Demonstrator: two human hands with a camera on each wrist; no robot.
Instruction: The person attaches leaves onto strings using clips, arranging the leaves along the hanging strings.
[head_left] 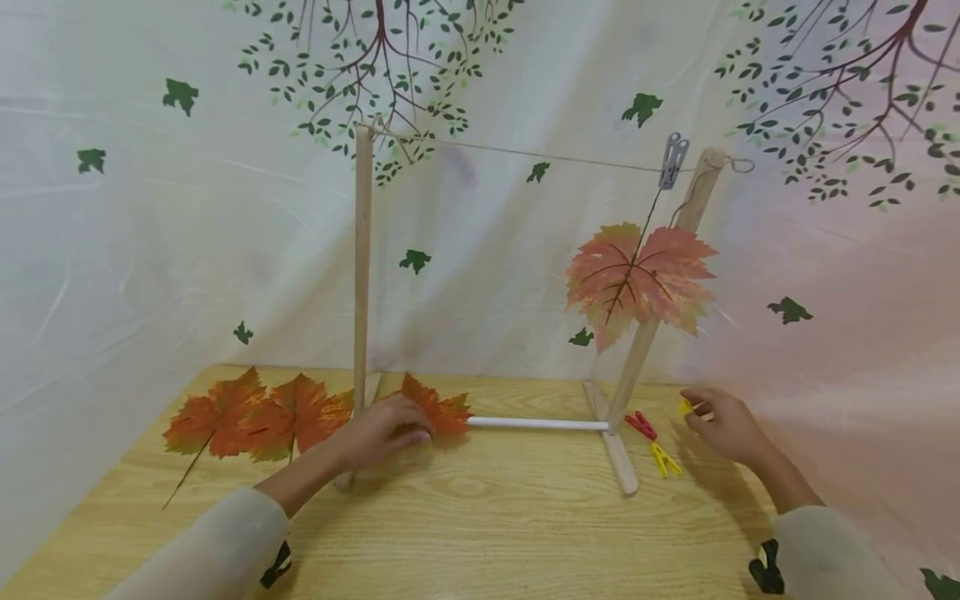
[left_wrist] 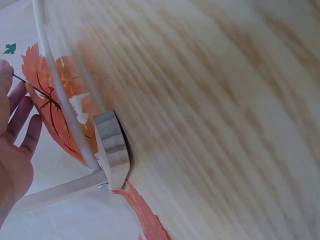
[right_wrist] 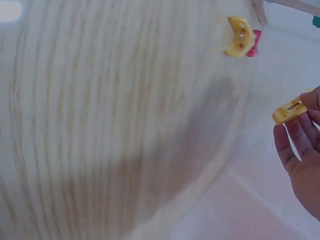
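My left hand (head_left: 384, 432) pinches the thin stem of an orange autumn leaf (head_left: 442, 408) between thumb and fingers, near the left post of a wooden frame. In the left wrist view the leaf (left_wrist: 47, 112) spreads behind the white crossbar (left_wrist: 65, 102). At the right side, my right hand (head_left: 729, 427) holds a yellow clothespin (right_wrist: 288, 111) by thumb and fingertips, above the table. Near that hand lie a red clothespin (head_left: 642, 426) and another yellow clothespin (head_left: 664, 460). A reddish leaf (head_left: 637, 279) hangs by its stem from a grey clothespin (head_left: 672, 162) on the string.
The string (head_left: 540, 154) runs between the left post (head_left: 363, 267) and the leaning right post (head_left: 637, 362). Two orange leaves (head_left: 217, 412) (head_left: 296, 412) lie on the table's left side. A wooden foot (head_left: 618, 458) juts forward. Behind the table (head_left: 487, 525) hangs a leaf-printed backdrop (head_left: 480, 317).
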